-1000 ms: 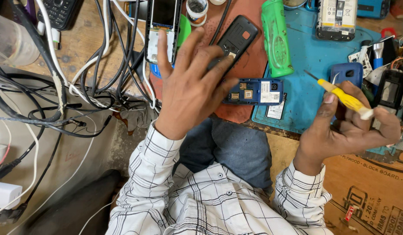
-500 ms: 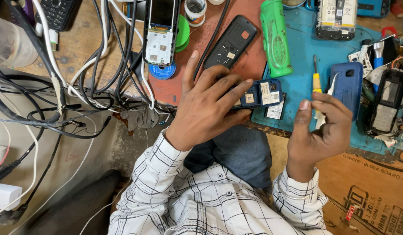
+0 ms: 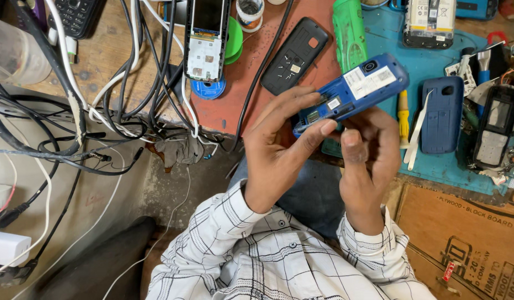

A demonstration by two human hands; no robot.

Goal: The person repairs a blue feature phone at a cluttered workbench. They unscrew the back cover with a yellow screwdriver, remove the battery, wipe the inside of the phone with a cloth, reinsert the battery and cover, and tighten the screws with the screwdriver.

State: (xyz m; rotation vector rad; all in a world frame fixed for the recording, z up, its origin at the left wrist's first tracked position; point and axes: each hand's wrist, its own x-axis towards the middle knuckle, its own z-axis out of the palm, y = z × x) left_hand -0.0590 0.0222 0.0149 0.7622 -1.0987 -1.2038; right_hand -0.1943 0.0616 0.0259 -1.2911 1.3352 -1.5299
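A single head-worn camera looks steeply down from above the person's chest, close to the hands. The worktop (image 3: 118, 66) fills the upper part of the frame, its near edge crossing mid-picture; below it show the person's checked sleeves (image 3: 223, 222) and lap.

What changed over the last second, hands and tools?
The blue phone body was lifted off the mat and is now held in both hands, left hand and right hand. The right hand let go of the yellow-handled screwdriver, which now lies on the blue mat. The blue back cover, black back cover and cables stayed put.
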